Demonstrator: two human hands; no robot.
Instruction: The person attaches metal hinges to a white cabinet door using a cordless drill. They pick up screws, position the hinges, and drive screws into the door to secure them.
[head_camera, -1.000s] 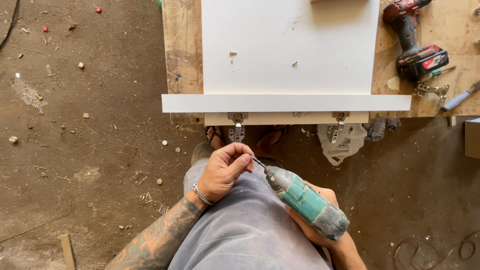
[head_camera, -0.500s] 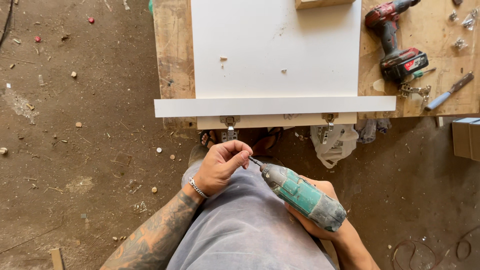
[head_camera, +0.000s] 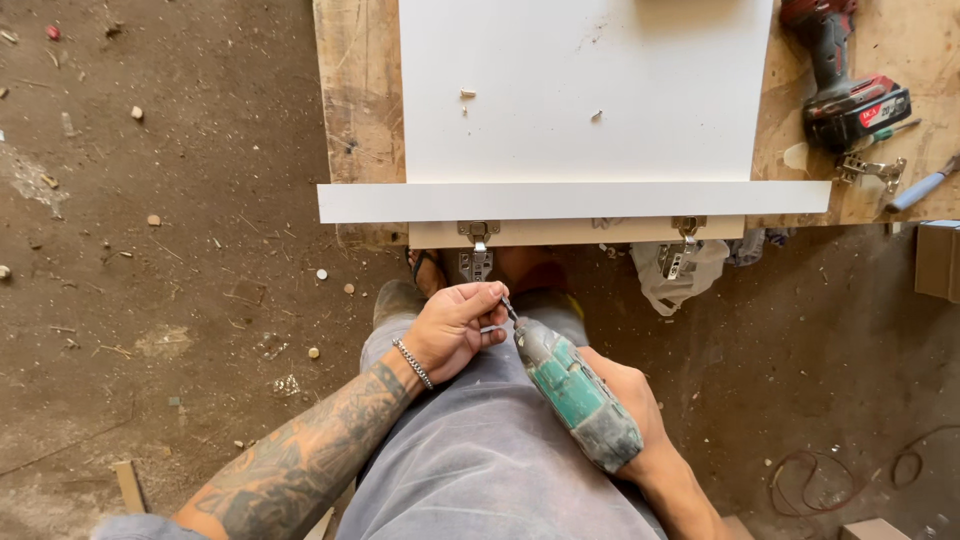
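Hands meet above the person's lap, just below the counter's (head_camera: 355, 110) near edge. Left hand (head_camera: 455, 330), fingers curled and pressed together, pinches the bit at the nose of a teal screwdriver (head_camera: 575, 395); a small screw seems to sit under the fingertips, though this cannot be told for certain. Right hand (head_camera: 625, 405) is wrapped closed around the tool's body from beneath, so the tool lies tilted, nose up and left toward the left hand. A chain bracelet (head_camera: 412, 362) circles the left wrist.

On the wooden counter lies a white panel (head_camera: 585, 90), with a white strip (head_camera: 570, 201) across its near edge. Two metal hinges, one at left (head_camera: 477, 250) and one at right (head_camera: 683, 245), hang from the edge below the strip; the left hinge is just above the left hand, not touching it. A red cordless drill (head_camera: 845, 85) rests on the counter to the right of the panel, with a loose hinge (head_camera: 870, 168) beside it. Two small screws (head_camera: 467, 95) lie on the panel. Dirt floor (head_camera: 170, 250) below is littered with debris.
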